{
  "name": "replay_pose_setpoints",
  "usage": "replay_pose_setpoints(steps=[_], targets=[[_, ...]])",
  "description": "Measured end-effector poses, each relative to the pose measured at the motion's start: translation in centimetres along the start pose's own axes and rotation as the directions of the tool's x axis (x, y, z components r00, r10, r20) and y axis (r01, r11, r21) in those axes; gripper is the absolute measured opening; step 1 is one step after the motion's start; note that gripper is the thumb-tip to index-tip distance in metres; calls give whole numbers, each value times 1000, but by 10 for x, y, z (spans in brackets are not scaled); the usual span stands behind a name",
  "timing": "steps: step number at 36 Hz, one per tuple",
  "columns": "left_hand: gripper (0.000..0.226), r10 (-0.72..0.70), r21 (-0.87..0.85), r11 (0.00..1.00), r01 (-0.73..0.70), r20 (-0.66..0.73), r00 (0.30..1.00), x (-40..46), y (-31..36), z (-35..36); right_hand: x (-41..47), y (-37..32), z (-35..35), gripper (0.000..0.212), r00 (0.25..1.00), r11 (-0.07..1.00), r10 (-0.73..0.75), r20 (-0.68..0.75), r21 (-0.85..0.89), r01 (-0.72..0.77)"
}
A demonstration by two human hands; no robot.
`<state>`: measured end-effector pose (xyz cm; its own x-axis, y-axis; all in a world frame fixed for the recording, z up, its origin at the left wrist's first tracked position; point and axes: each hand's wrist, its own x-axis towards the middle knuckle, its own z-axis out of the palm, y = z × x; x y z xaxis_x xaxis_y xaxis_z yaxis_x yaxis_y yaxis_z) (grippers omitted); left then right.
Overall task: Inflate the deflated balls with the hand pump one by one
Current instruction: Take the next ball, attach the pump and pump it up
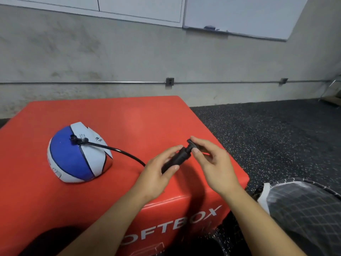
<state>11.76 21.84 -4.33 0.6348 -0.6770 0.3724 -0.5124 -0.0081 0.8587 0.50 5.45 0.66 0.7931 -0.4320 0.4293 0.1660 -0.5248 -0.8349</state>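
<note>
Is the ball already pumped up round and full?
No, the blue and white ball sits caved in like a half dome on the red box.

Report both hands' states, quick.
Left hand: gripping the barrel of the small black hand pump.
Right hand: pinching the pump's black T-shaped handle.

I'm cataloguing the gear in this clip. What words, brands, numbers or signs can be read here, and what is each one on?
"OFTBOX": big white letters on the near side of the red box; the start of the word is hidden behind the left forearm.
Small black print and marks on a white panel of the ball: too small and blurred to read.
Whiteboard on the wall: no writing that can be read.
Hand pump: no label visible.
</note>
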Motion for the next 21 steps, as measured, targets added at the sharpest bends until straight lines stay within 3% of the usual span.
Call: replay_pose_setpoints(steps=[3,12,17,21], targets=[[52,20,4,1000,-20,1,1000,0,1,-1,0,-8,-3,33,999,999,-36,-38,8,36],[54,36,48,998,-39,69,997,-6,6,-1,10,-36,-52,32,904,980,-106,-415,108,165],[55,39,60,997,-44,76,996,-6,3,-2,7,-34,-46,30,893,983,-88,-441,105,148],[56,38,46,998,-40,53,998,-5,-2,-2,8,-34,-29,29,924,988,-69,-375,101,115]])
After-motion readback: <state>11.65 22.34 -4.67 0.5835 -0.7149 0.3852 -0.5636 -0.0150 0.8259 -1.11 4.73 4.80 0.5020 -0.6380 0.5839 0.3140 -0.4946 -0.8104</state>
